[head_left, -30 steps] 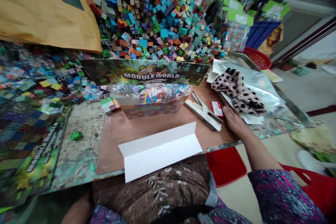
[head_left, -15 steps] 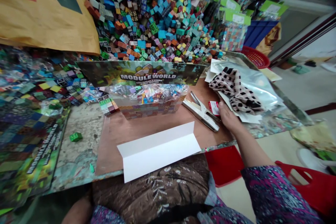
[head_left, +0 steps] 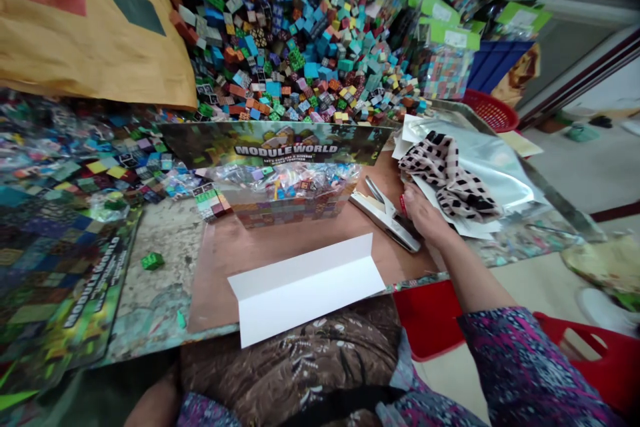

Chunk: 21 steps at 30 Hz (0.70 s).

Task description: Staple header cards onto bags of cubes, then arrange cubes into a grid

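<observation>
My right hand (head_left: 423, 213) is at the right of the work board, its fingers closed around a small red box (head_left: 403, 204) that is now mostly covered. Just left of it lies a silver hand stapler (head_left: 385, 217). Of my left arm only bare skin (head_left: 155, 403) shows at the bottom left; the hand itself is hidden below the table edge. A folded white card (head_left: 307, 293) lies at the board's front edge. Behind it stands a clear bag of small blocks (head_left: 295, 203) under a printed "Module World" header card (head_left: 285, 145).
A heap of colourful blocks (head_left: 300, 47) covers the back. A yellow bag (head_left: 100, 40) is at the back left, with a printed pack (head_left: 75, 280) in front. Checked cloth (head_left: 447, 177) lies on plastic sheets at right. A red stool (head_left: 430, 320) stands below the table.
My right hand has moved slightly left over the small red and white box and closed on it. The whole view has shifted a little; the card, stapler and bag stay put.
</observation>
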### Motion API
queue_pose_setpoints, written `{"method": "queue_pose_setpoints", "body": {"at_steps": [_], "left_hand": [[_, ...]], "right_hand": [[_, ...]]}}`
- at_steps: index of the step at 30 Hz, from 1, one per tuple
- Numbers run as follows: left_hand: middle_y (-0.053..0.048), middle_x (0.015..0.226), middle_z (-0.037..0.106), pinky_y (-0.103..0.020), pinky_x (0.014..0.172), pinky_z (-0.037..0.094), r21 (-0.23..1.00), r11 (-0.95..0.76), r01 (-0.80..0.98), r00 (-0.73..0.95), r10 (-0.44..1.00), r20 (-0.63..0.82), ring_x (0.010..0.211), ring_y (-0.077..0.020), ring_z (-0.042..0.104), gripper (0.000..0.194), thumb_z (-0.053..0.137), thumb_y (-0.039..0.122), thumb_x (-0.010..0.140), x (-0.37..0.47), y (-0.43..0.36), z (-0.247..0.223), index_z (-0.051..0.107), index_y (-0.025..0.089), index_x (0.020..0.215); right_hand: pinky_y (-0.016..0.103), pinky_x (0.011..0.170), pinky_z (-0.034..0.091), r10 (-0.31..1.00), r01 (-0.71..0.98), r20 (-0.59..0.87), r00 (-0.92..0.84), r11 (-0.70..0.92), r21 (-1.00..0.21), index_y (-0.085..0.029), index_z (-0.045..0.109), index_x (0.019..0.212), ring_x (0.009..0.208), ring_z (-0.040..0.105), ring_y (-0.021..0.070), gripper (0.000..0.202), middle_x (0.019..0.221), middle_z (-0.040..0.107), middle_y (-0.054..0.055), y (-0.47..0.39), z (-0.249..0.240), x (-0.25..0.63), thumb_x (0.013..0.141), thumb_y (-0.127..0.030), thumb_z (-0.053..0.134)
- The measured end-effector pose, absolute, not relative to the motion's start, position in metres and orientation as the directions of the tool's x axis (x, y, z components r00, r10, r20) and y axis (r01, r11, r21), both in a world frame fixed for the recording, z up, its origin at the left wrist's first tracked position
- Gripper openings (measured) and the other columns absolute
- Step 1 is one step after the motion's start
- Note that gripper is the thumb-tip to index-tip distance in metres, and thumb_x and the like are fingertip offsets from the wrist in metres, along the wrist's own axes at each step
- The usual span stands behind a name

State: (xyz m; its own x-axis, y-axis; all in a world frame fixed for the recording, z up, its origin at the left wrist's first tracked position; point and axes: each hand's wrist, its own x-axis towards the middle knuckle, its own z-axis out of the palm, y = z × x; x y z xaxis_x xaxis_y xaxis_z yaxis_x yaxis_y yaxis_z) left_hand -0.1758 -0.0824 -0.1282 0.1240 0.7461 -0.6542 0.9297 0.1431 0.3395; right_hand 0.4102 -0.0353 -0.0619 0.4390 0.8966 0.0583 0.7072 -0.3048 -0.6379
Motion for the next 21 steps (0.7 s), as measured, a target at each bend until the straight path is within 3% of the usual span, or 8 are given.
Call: {"method": "queue_pose_setpoints", "body": {"at_steps": [8,12,16,21], "left_hand": [[-0.004,0.088,0.079,-0.048,0.103,0.047,0.38,0.185,0.907,0.094,0.788,-0.608,0.117,-0.0366,0.063,0.036,0.038,0.028,0.077,-0.166,-0.081,-0.118,0.074,0.025,0.079],[-0.007,0.095,0.078,-0.047,0.1,0.05,0.405,0.179,0.897,0.102,0.807,-0.582,0.113,-0.038,0.065,0.035,0.04,0.028,0.077,-0.17,-0.086,-0.125,0.075,0.023,0.078],[-0.01,0.1,0.077,-0.047,0.101,0.049,0.412,0.177,0.894,0.089,0.83,-0.551,0.114,-0.0382,0.064,0.038,0.038,0.028,0.079,-0.174,-0.091,-0.13,0.074,0.021,0.077],[-0.01,0.098,0.078,-0.048,0.101,0.05,0.424,0.166,0.89,0.125,0.807,-0.578,0.113,-0.0388,0.065,0.034,0.041,0.028,0.076,-0.18,-0.089,-0.135,0.075,0.021,0.076]], "right_hand": [[0.041,0.119,0.029,0.948,0.808,0.105,0.301,-0.195,-0.557,-0.016,0.061,0.13,0.14,0.041,0.0247,0.078,0.148,0.048,0.015,-0.029,-0.049,0.402,0.092,-0.072,0.023],[0.044,0.112,0.038,0.942,0.855,0.081,0.327,-0.259,-0.449,-0.013,0.071,0.115,0.129,0.053,0.0278,0.058,0.133,0.061,0.017,-0.03,-0.04,0.403,0.096,-0.053,0.033],[0.042,0.104,0.045,0.921,0.891,0.085,0.38,-0.339,-0.303,-0.01,0.072,0.113,0.118,0.061,0.0292,0.044,0.121,0.068,0.018,-0.031,-0.03,0.396,0.092,-0.029,0.038],[0.035,0.097,0.046,0.91,0.913,0.113,0.399,-0.384,-0.139,-0.011,0.069,0.119,0.111,0.063,0.0263,0.043,0.117,0.07,0.015,-0.026,-0.013,0.383,0.093,-0.023,0.037]]}}
